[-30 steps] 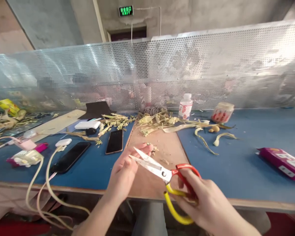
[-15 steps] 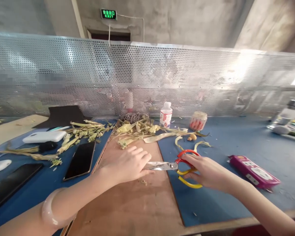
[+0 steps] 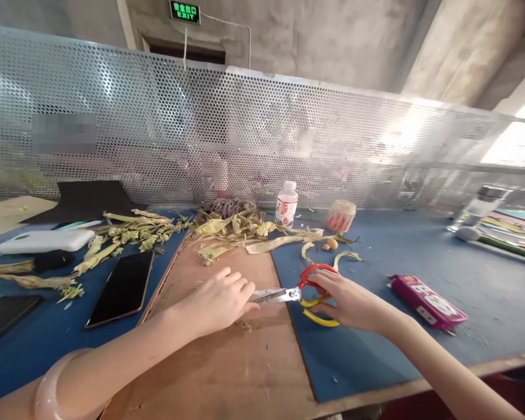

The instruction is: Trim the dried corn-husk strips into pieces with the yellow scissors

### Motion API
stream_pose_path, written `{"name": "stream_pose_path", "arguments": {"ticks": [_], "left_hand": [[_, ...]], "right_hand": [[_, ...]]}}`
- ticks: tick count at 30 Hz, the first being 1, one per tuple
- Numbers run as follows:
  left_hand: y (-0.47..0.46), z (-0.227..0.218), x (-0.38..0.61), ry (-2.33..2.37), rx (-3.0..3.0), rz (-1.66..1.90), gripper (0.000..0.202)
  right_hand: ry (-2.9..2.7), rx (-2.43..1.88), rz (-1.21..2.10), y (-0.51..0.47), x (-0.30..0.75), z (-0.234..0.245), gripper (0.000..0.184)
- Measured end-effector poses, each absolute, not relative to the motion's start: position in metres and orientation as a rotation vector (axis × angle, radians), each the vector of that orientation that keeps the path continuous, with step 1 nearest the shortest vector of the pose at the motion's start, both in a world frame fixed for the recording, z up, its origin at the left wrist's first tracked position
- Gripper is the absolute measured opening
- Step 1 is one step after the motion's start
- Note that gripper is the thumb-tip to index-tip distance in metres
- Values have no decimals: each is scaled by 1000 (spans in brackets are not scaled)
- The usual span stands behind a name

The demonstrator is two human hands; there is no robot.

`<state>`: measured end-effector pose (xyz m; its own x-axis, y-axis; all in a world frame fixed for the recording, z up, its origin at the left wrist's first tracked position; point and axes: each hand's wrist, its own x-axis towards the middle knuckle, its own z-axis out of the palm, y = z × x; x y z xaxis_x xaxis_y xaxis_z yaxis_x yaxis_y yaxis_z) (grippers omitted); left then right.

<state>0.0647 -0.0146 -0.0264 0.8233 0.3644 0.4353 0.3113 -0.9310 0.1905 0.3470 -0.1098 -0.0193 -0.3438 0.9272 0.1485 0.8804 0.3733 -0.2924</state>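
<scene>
My right hand [image 3: 345,298] grips a pair of scissors [image 3: 292,294] by its red and yellow handles, the blades pointing left over the brown board. My left hand [image 3: 221,298] is closed at the blade tips, fingers bent and pressed together; what it holds is hidden behind the fingers. The tips of the blades disappear at the left fingertips. Just below on the board lie small pale curled scraps [image 3: 245,326]. Beyond my hands, a pile of dried, husk-like leaves [image 3: 240,228] covers the board's far end.
A dark phone [image 3: 121,289] lies left of the board, with dried stems [image 3: 146,232] behind it. A white bottle [image 3: 286,204] and a glass jar [image 3: 340,216] stand by the perforated metal screen [image 3: 254,128]. To the right is a purple packet [image 3: 427,302].
The whole view has swung slightly right, so the table things appear further left. Both hands and the scissors keep nearly the same pose over the board.
</scene>
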Motion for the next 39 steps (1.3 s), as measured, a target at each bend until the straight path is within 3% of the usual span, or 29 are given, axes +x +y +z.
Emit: {"name": "stream_pose_path", "arguments": {"ticks": [4, 8, 12, 14, 18, 23, 27, 31, 39], "left_hand": [[-14, -30, 65, 557, 2777, 762, 22], [-9, -34, 65, 684, 3010, 484, 26], [-8, -33, 66, 746, 3134, 325, 29], [-11, -31, 66, 764, 3145, 265, 29], [-16, -29, 65, 777, 3171, 234, 30], [-18, -31, 65, 816, 3176, 288, 32], [-18, -35, 64, 786, 3165, 363, 31], [-16, -38, 63, 728, 3195, 401, 32], [-14, -41, 64, 672, 3184, 460, 31]], "right_hand": [[-2405, -1532, 414, -89, 350, 5, 27], [-2330, -1755, -83, -20, 341, 11, 33], [-2405, -1781, -133, 46, 325, 0, 38], [-2453, -1807, -125, 60, 323, -4, 31], [-2495, -1801, -111, 59, 329, -5, 28], [-2534, -1742, -75, 48, 330, -16, 42], [-2542, -1682, -67, 43, 323, -21, 23], [-2443, -1678, -86, 33, 331, -10, 27], [-2021, -2153, 20, 17, 375, -28, 29]]}}
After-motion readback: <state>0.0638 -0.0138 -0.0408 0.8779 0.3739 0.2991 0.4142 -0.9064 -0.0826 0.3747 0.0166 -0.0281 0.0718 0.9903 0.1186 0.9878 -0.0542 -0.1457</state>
